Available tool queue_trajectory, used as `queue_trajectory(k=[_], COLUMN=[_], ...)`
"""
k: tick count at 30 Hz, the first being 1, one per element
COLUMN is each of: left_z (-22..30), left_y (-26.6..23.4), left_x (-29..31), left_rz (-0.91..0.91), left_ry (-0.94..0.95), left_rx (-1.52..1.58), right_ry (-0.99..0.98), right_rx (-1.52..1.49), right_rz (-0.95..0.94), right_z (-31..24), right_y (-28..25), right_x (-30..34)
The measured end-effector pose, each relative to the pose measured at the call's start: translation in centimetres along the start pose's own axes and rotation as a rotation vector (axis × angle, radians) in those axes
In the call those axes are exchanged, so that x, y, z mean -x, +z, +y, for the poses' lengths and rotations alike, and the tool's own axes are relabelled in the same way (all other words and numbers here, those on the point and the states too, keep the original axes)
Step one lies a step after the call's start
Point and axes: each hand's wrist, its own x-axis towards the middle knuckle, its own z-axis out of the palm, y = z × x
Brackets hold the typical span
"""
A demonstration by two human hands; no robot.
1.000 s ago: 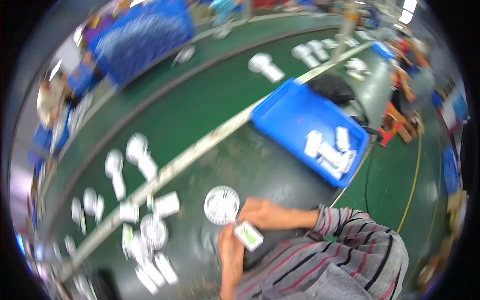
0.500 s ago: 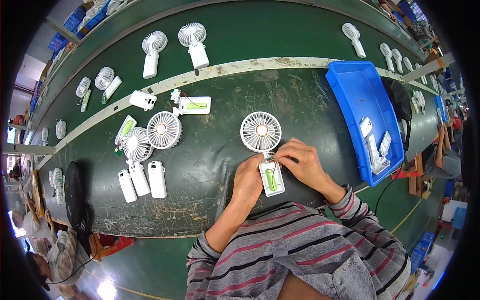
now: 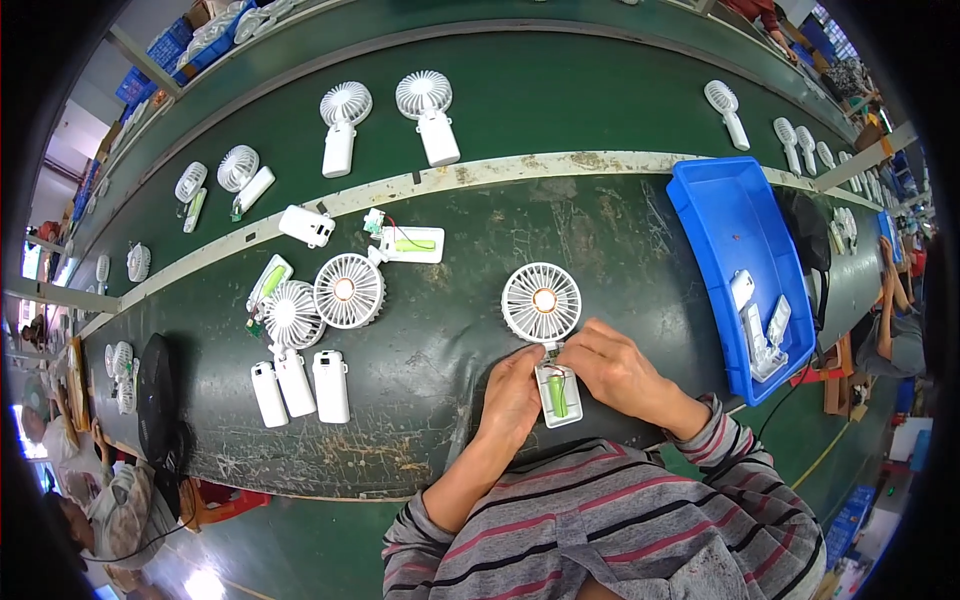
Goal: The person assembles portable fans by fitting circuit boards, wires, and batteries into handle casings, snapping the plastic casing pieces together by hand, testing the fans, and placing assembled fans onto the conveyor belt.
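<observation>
A white handheld fan point(image 3: 541, 301) lies in front of me with its handle open, pointing toward me. Inside the handle shell a green battery cell point(image 3: 557, 396) and thin wires show. My left hand point(image 3: 512, 397) is closed around the left side of the handle near the neck. Close by on the other side, my right hand point(image 3: 610, 368) has its fingertips pinched together at the neck, over the wires. Whatever lies between those fingertips is hidden.
Left on the bench are another fan point(image 3: 349, 290), an open handle shell with battery point(image 3: 412, 244) and several white handle covers point(image 3: 331, 387). A blue bin point(image 3: 742, 280) with white parts stands right. Beyond the pale rail point(image 3: 520, 167), more fans point(image 3: 424, 93) lie on a green belt.
The whole view has shifted, so the bench sits lower and further right. My right fingers have closed in on the fan's neck. Fans on the belt have slid slightly right along the rail.
</observation>
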Motion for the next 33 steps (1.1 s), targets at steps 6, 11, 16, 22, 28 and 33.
queue_trajectory(k=[6,11,16,22,28,33], left_z=[-0.1,0.1,-0.8,-1.1,-0.9,-0.1], left_y=[-0.3,-1.1,-1.5,-1.6,-1.8,-1.7], left_x=[0.0,0.2,0.2,0.5,0.3,0.4], left_rz=[-0.055,-0.281,-0.338,-0.273,-0.258,-0.300], left_ry=[-0.012,0.016,0.045,0.125,0.147,0.033], left_rx=[0.002,-0.076,-0.110,-0.231,-0.382,-0.047], right_ry=[-0.020,-0.024,0.387,0.762,0.795,0.693], right_rx=[0.092,0.024,-0.319,-0.768,-0.758,-0.681], right_rz=[-0.118,-0.046,-0.117,-0.068,-0.123,-0.120], right_z=[-0.4,-0.1,0.8,1.9,2.3,2.4], right_y=[-0.4,-0.2,0.0,1.4,1.1,1.0], right_x=[0.5,0.1,1.2,1.6,1.7,1.4])
